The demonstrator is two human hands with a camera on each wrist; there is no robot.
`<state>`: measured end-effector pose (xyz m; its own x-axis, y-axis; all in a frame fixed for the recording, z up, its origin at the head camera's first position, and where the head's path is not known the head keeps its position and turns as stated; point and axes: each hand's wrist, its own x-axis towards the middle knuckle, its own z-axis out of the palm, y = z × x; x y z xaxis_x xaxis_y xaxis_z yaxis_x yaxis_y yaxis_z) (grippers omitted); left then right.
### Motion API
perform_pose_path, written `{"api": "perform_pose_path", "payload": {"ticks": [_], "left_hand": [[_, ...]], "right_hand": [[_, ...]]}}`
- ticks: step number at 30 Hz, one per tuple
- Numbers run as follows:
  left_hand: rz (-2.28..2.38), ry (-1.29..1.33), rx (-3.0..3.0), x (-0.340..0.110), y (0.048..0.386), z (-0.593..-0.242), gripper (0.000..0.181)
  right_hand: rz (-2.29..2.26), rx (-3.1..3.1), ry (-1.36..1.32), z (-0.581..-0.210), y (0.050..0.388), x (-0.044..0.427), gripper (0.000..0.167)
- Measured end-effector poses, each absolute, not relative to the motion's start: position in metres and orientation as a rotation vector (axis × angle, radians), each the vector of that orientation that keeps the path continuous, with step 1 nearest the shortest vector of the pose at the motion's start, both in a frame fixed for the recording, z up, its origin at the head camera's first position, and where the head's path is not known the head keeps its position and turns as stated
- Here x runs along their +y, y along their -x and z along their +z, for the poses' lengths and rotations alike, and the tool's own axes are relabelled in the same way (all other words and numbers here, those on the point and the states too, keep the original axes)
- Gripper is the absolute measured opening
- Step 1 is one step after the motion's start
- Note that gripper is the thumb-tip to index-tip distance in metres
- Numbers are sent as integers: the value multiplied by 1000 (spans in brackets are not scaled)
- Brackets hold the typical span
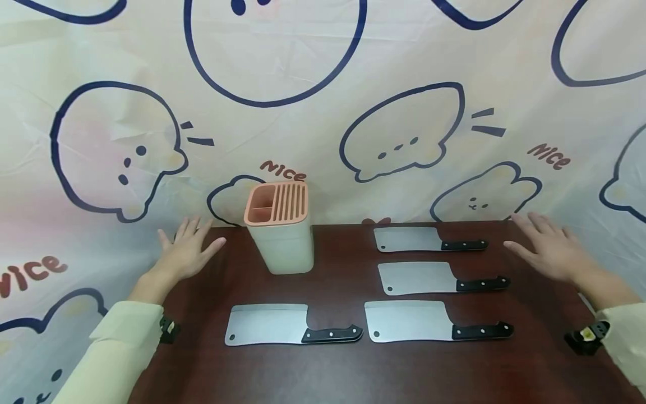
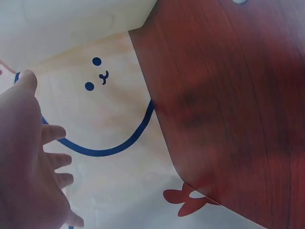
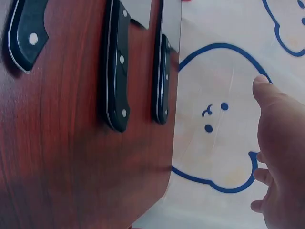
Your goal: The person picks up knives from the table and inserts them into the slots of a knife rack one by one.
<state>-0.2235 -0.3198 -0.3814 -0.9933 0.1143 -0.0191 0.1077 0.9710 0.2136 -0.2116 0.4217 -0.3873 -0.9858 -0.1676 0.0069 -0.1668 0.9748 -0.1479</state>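
Observation:
Spread fingers mark my left hand [image 1: 184, 252], which holds nothing at the table's back left corner, left of a pale green knife block [image 1: 285, 247] with a pink slotted top. My right hand [image 1: 552, 252], also spread and holding nothing, is at the back right, beside the handles of the cleavers. Three cleavers with black handles lie in a column on the right: the back one [image 1: 409, 239], the middle one [image 1: 419, 278] and the front one [image 1: 409, 321]. Another cleaver [image 1: 267, 324] lies at front left, its handle pointing right. The wrist views show each hand [image 2: 28, 157] [image 3: 286, 148] empty.
The dark red-brown table [image 1: 323, 370] has its back edge against a pale cloth [image 1: 303, 134] printed with blue cartoon outlines. That cloth also stands at the left and right sides. Dark wrist devices [image 1: 169, 330] [image 1: 585, 339] sit at both sleeves.

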Motion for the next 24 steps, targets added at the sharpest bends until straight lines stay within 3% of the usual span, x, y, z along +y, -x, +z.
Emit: {"api": "perform_pose_path", "payload": {"ticks": [24], "left_hand": [[1171, -207, 2851, -296, 222, -361, 77]], "right_hand": [[-352, 3174, 679, -384, 182, 343, 71]]}}
